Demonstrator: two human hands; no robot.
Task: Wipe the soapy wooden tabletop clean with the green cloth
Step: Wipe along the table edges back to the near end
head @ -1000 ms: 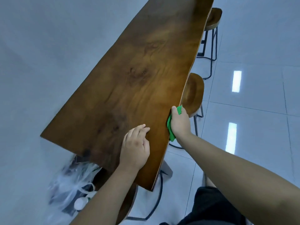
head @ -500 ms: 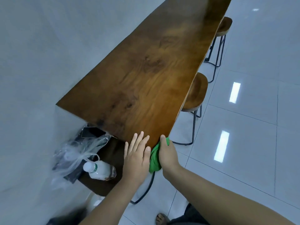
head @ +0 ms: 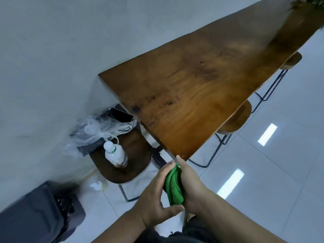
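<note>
The long wooden tabletop (head: 198, 88) runs from the near corner at centre toward the upper right, along a pale wall. Just off that near corner, in the air, the bunched green cloth (head: 173, 186) sits between both hands. My right hand (head: 191, 188) grips the cloth from the right, with a fingertip close to the table corner. My left hand (head: 156, 195) cups the cloth from the left, fingers curled against it and thumb below. Both hands are clear of the table surface. No soap foam is visible on the wood.
A stool (head: 122, 160) left of the corner carries a plastic bottle (head: 115, 153), a clear plastic bag (head: 98, 132) and a phone (head: 120, 115). Two more stools (head: 236, 120) stand along the table's right side. A dark bin (head: 40, 213) sits lower left. Glossy tiled floor lies right.
Both hands came off the table's near edge and drew back below the corner with the cloth. My left hand went from flat on the wood to cupping the cloth. The view swung left.
</note>
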